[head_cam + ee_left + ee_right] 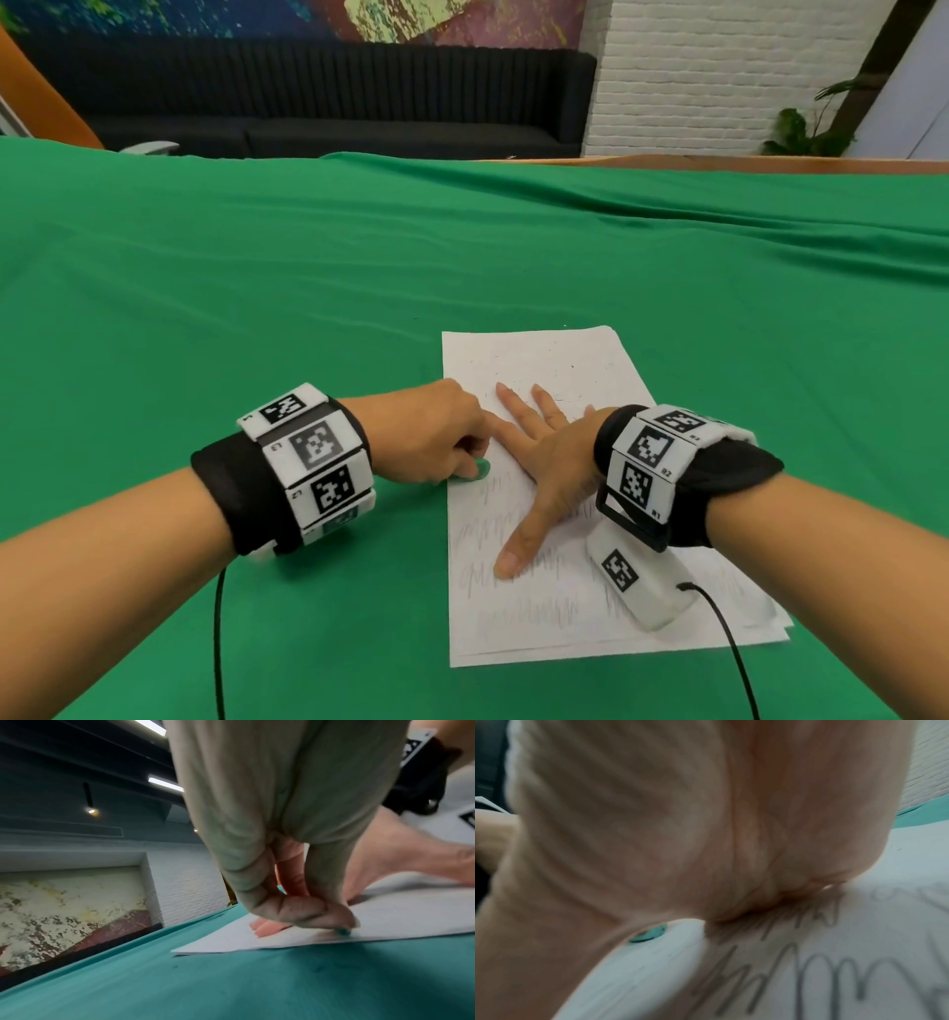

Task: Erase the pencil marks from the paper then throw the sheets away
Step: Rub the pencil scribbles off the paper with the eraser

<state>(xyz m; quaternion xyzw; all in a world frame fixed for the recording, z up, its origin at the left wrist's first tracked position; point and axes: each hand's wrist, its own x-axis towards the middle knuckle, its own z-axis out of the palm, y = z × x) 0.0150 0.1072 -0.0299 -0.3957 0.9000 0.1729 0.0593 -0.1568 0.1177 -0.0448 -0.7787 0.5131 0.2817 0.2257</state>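
Note:
White sheets of paper lie stacked on the green table, with grey pencil scribbles across the lower half. My left hand pinches a small green eraser and presses it on the paper's left edge. The left wrist view shows the eraser under the fingertips, on the paper. My right hand lies flat on the sheet with fingers spread, holding it down. From the right wrist, the palm fills the view above the scribbled paper, with the eraser beyond the thumb.
A green cloth covers the table, wrinkled toward the far right. A dark sofa and a white brick wall stand behind. Cables trail from both wrist bands toward the near edge.

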